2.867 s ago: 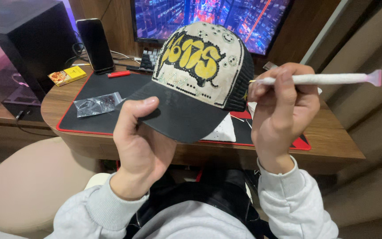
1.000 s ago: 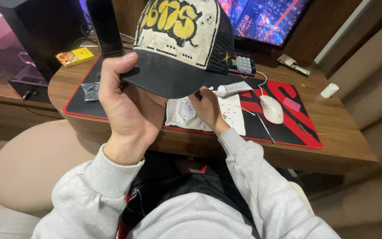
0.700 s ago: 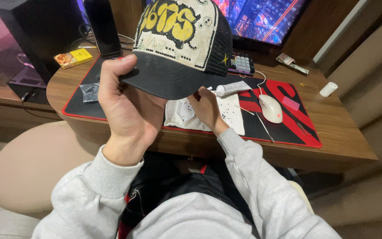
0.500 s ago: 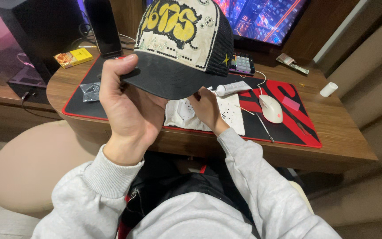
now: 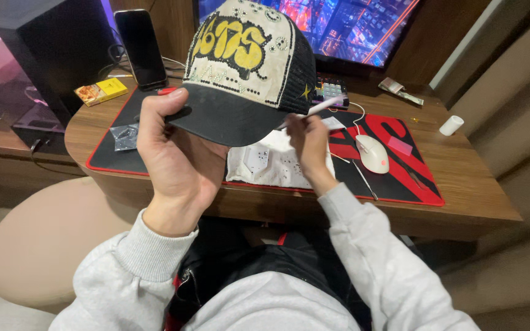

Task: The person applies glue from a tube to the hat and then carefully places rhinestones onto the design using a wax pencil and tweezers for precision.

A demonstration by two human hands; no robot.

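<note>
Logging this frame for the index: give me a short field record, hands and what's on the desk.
left hand: grips black brim of cream-and-black mesh cap with yellow graffiti lettering
right hand: holds thin white pen-shaped tool beside the brim
desk: brown wood, red-and-black mat
on mat: white computer mouse, white sheet
rear: upright black phone, yellow box

Desk surroundings, head view

Red-and-black desk mat (image 5: 412,178) at centre right carries a white mouse (image 5: 373,153); phone (image 5: 140,48) stands upper left beside a yellow box (image 5: 100,91); monitor (image 5: 351,27) along the top edge.
</note>
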